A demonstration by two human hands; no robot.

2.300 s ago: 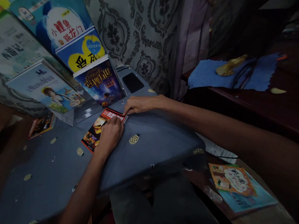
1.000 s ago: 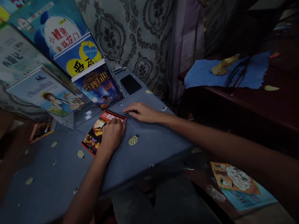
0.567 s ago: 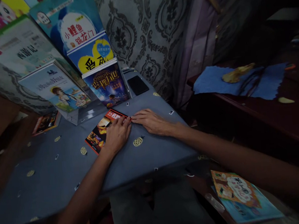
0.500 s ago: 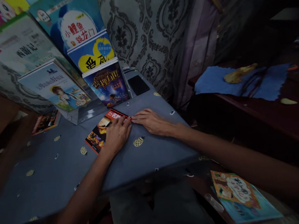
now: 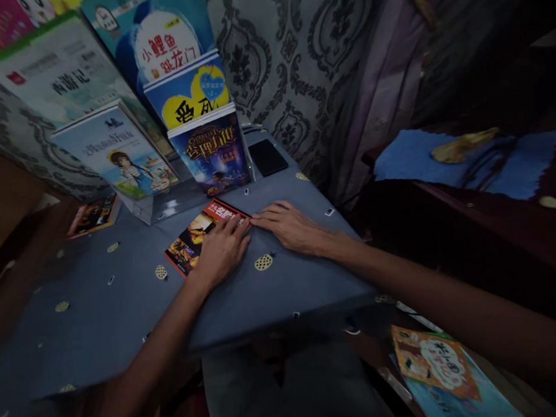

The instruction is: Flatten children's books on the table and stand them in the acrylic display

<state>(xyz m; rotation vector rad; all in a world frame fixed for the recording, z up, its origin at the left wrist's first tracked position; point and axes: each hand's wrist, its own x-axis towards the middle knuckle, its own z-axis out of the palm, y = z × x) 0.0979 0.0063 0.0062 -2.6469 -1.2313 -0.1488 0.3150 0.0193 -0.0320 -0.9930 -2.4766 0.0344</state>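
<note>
A small book [image 5: 195,236] with a red, black and orange cover lies shut on the patterned tablecloth [image 5: 232,303], below the display rack. My left hand [image 5: 223,246] rests flat across the lower right part of its cover, fingers stretched toward the far right edge. From the right, my right hand [image 5: 289,228] reaches in low over the cloth. Its straight fingers touch the book's right corner, and the fingertips of both hands nearly meet there. My right thumb is hidden.
Behind the book, a clear rack [image 5: 161,211] holds several upright picture books. A black phone [image 5: 268,157] lies beside it; another book [image 5: 92,216] lies at left. At right, a blue cloth [image 5: 400,159] covers part of a dark red surface. More books [image 5: 435,367] are at lower right.
The whole view has shifted a little, so the table and rack appear farther right. Both hands keep nearly the same place on the book.
</note>
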